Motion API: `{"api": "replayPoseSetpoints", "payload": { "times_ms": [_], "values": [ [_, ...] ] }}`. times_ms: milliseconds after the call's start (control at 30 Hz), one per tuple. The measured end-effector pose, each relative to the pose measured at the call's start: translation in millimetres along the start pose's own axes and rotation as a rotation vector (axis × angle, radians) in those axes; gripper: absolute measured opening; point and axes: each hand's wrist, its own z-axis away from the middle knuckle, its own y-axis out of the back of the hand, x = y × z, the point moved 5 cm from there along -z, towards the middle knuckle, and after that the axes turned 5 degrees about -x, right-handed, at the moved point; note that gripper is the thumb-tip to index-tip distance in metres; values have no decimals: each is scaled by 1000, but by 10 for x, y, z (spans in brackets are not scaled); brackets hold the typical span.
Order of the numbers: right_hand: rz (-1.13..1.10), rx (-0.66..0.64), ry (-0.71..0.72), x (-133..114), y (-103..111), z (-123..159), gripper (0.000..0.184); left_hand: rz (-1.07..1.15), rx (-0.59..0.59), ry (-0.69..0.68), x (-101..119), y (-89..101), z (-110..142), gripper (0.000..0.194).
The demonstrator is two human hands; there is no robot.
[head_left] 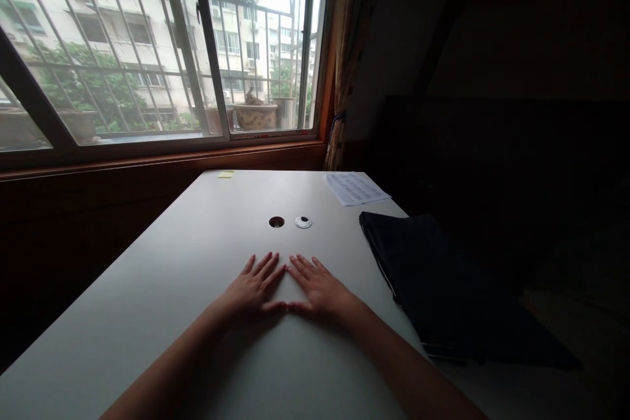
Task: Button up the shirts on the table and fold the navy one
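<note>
My left hand (254,287) lies flat on the white table (162,269), palm down with its fingers spread. Beside it my right hand (316,287) rests the same way. The tips of the thumbs and of the index fingers meet or nearly meet, framing a small patch of tabletop. Neither hand holds anything. Just beyond the fingertips is a round hole (276,222) in the tabletop. To its right lies a round cap (303,222), light in colour with a dark opening.
A dark cloth bag (433,275) hangs over the table's right edge. Printed paper sheets (358,189) lie at the far right corner, a yellow sticky note (226,174) at the far left. Behind the table are a barred window (147,52) and a gathered curtain (339,111).
</note>
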Motion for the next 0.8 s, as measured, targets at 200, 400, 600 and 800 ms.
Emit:
{"api": "replayPoseSetpoints", "payload": {
  "times_ms": [200, 400, 600, 800],
  "values": [
    [2, 10, 3, -5, 11, -4, 91, -24, -8, 4, 5, 4, -2, 85],
    [16, 18, 6, -2, 6, -4, 90, -33, -10, 1, 10, 4, -8, 85],
    [18, 28, 6, 6, -10, 3, 89, -35, -9, -1, 0, -27, -16, 85],
    [11, 26, 6, 15, -29, -3, 90, -47, -8, -1, 0, -27, -12, 85]
  ]
}}
